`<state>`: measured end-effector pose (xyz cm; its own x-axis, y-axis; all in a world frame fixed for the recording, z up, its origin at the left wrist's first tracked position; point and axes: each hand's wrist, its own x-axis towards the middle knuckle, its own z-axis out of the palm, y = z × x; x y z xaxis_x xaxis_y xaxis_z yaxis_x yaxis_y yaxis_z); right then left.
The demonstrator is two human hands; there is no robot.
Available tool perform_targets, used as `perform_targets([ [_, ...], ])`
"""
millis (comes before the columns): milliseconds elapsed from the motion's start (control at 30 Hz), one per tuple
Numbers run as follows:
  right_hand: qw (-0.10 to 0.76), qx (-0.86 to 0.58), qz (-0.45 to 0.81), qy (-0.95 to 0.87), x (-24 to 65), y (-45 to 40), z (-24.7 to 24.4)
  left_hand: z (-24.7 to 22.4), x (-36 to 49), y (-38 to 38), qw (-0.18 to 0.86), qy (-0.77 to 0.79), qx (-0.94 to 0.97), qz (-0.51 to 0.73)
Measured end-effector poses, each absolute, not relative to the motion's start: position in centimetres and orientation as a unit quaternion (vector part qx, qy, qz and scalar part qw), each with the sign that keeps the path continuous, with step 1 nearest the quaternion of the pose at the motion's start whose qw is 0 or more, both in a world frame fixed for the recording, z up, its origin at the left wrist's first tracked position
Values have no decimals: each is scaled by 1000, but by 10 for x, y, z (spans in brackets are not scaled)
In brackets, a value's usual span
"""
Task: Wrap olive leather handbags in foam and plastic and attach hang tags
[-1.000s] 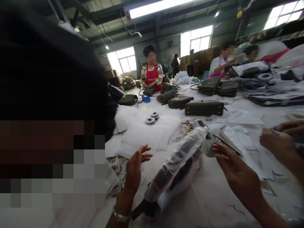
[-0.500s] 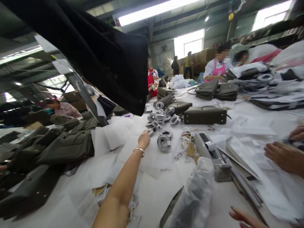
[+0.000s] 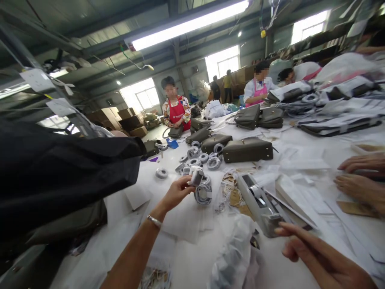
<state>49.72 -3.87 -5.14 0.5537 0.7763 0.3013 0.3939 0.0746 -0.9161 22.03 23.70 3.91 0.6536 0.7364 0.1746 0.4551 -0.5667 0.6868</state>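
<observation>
My left hand point(image 3: 177, 193), with a bracelet at the wrist, grips a coiled strap point(image 3: 197, 176) wrapped in pale grey-white material, lifted above the table. Other coiled straps point(image 3: 203, 193) lie just beyond and beneath it, some bunched together. At the lower right, my right hand point(image 3: 313, 251) has its fingers apart, with no held thing visible. Its fingertips are at the front end of a grey tape dispenser point(image 3: 258, 202); whether they touch it I cannot tell. A dark bag point(image 3: 233, 257) wrapped in clear plastic lies in front of me, between my arms.
Olive-dark handbags point(image 3: 248, 150) stand behind the coils. Brown tags with white strings point(image 3: 236, 196) lie beside the dispenser. Black fabric point(image 3: 69, 172) covers much of the left. A co-worker's hands point(image 3: 357, 184) rest at the right edge. A person in a red apron point(image 3: 177, 110) stands across the table.
My left hand has picked up a coiled strap and brought it nearer. My right hand has moved up to the tape dispenser. The black fabric has dropped down and left.
</observation>
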Motion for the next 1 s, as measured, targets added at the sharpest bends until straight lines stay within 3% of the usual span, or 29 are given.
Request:
perform_targets([
  [167, 687, -477, 390, -385, 467, -24, 36, 126, 238, 152, 294, 165, 918, 207],
  [333, 685, -344, 527, -368, 443, -41, 74, 176, 256, 82, 267, 36, 957, 111],
  [467, 704, -340, 533, -323, 436, -65, 79, 171, 249, 52, 256, 68, 951, 161],
  [600, 722, -370, 486, -325, 429, -89, 71, 152, 215, 42, 312, 235, 874, 290],
  [833, 616, -430, 554, -358, 388, -107, 23, 134, 170, 10, 485, 348, 793, 117],
  [1000, 613, -378, 595, -357, 347, -98, 21, 128, 169, -13, 547, 347, 748, 147],
])
